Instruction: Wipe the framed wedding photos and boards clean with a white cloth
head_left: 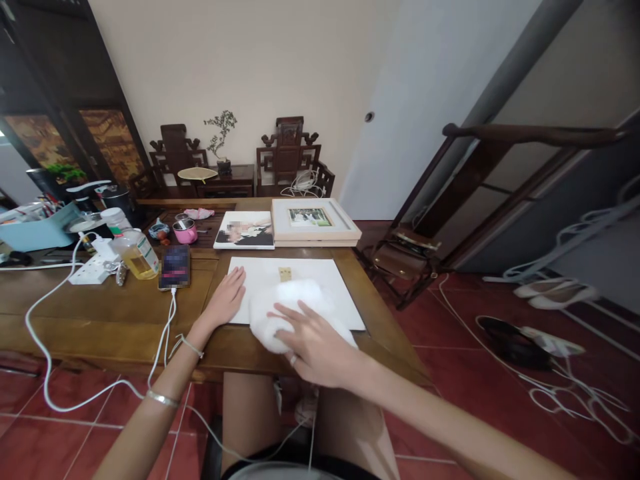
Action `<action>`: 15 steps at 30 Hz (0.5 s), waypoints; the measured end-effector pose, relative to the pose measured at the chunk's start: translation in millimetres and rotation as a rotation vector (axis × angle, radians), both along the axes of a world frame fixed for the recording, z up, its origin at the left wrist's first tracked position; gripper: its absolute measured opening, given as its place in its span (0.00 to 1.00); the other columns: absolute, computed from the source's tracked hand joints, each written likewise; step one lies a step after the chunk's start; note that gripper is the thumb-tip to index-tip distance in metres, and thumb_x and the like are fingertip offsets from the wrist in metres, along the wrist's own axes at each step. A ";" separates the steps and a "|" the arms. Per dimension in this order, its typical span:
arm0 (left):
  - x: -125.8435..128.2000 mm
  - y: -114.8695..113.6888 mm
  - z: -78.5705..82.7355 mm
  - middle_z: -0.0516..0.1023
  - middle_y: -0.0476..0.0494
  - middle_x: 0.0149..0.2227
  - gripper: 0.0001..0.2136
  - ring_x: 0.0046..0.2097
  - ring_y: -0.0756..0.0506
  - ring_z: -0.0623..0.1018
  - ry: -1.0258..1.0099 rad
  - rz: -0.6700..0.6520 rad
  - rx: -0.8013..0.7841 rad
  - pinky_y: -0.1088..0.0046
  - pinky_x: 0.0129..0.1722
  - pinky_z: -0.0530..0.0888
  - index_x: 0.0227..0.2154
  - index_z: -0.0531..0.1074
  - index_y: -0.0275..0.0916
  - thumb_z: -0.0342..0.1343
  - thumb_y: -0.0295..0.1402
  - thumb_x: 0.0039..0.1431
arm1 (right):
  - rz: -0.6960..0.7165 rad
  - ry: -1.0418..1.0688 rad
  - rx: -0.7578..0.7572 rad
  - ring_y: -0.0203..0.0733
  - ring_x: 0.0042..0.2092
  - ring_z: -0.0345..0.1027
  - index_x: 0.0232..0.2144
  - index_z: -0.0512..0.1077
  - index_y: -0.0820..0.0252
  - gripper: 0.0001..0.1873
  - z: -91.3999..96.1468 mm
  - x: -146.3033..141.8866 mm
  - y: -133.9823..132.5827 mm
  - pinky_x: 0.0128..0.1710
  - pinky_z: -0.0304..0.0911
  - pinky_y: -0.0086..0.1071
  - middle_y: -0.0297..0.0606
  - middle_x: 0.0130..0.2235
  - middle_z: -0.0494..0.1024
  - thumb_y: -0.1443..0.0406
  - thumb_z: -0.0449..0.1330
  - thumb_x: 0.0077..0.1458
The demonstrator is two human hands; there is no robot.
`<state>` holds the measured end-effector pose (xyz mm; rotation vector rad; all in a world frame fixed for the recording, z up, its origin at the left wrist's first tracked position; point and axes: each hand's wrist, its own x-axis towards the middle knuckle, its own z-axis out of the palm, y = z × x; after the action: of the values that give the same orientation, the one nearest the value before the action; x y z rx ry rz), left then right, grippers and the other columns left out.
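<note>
A bunched, fluffy white cloth (pixel 293 293) lies over the front part of a flat white board (pixel 327 277) on the wooden table. My right hand (pixel 320 350) rests on top of this cloth with its fingers spread, pressing into it. Flat on the board's left edge is my left hand (pixel 227 297), fingers stretched out and holding nothing. A small tan piece with dark marks (pixel 285 274) sits on the board just beyond the cloth. The cloth covers the board's front middle.
Behind the board are a framed picture (pixel 313 223) and a photo panel (pixel 245 230). To the left stand a charging phone (pixel 175 268), a bottle of yellow liquid (pixel 137 253), a pink cup (pixel 185 232) and a power strip (pixel 90 270). A wooden chair (pixel 415 247) is at right.
</note>
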<state>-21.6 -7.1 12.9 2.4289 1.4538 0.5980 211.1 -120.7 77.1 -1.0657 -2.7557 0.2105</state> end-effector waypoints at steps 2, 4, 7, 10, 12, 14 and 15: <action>0.2 0.3 0.1 0.53 0.37 0.65 0.25 0.67 0.43 0.51 0.005 0.007 -0.008 0.59 0.65 0.50 0.61 0.56 0.30 0.36 0.37 0.64 | -0.054 -0.033 0.012 0.53 0.63 0.49 0.46 0.71 0.63 0.18 4.0 -4.9 25.9 0.58 0.46 0.54 0.54 0.56 0.67 0.69 0.52 0.52; 0.1 0.5 0.4 0.53 0.37 0.65 0.25 0.67 0.43 0.51 0.003 0.012 -0.013 0.59 0.65 0.50 0.61 0.56 0.30 0.36 0.37 0.64 | -0.111 -0.079 0.027 0.54 0.62 0.51 0.49 0.68 0.65 0.20 6.9 -11.8 57.2 0.56 0.48 0.53 0.58 0.54 0.69 0.69 0.50 0.53; -0.8 0.6 0.6 0.53 0.38 0.65 0.25 0.66 0.44 0.51 -0.020 0.004 -0.013 0.58 0.65 0.50 0.61 0.56 0.33 0.36 0.38 0.64 | -0.188 -0.123 0.036 0.56 0.58 0.58 0.51 0.66 0.64 0.21 9.7 -24.4 100.5 0.54 0.52 0.52 0.58 0.52 0.69 0.69 0.48 0.55; -2.0 1.3 0.0 0.54 0.39 0.65 0.24 0.66 0.44 0.52 -0.051 -0.003 -0.011 0.58 0.65 0.50 0.61 0.57 0.35 0.37 0.38 0.64 | -0.241 -0.122 0.044 0.55 0.55 0.62 0.53 0.65 0.64 0.22 9.6 -36.2 122.2 0.52 0.53 0.53 0.57 0.51 0.70 0.68 0.47 0.56; -2.7 2.0 -0.9 0.54 0.39 0.65 0.24 0.66 0.43 0.52 -0.062 0.003 -0.009 0.57 0.65 0.50 0.61 0.57 0.35 0.37 0.38 0.64 | -0.241 -0.119 0.051 0.56 0.57 0.59 0.53 0.65 0.64 0.22 7.2 -42.0 119.3 0.53 0.52 0.54 0.56 0.51 0.71 0.68 0.48 0.56; -3.2 2.6 -1.6 0.54 0.39 0.65 0.24 0.66 0.43 0.52 -0.071 -0.002 -0.004 0.57 0.65 0.50 0.60 0.57 0.35 0.38 0.38 0.64 | -0.214 -0.123 0.066 0.57 0.60 0.53 0.52 0.66 0.64 0.22 3.4 -44.9 102.8 0.55 0.48 0.57 0.56 0.53 0.69 0.68 0.49 0.54; -3.4 2.7 -1.8 0.55 0.40 0.65 0.24 0.66 0.43 0.53 -0.076 -0.008 -0.002 0.57 0.65 0.51 0.60 0.57 0.36 0.38 0.38 0.64 | -0.191 -0.124 0.076 0.58 0.61 0.51 0.51 0.67 0.64 0.22 1.6 -44.8 90.5 0.56 0.46 0.59 0.55 0.56 0.67 0.68 0.49 0.54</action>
<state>-25.1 -4.4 11.1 2.3818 1.4134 0.6795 166.3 -30.2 78.7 -1.3537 -2.7190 0.0139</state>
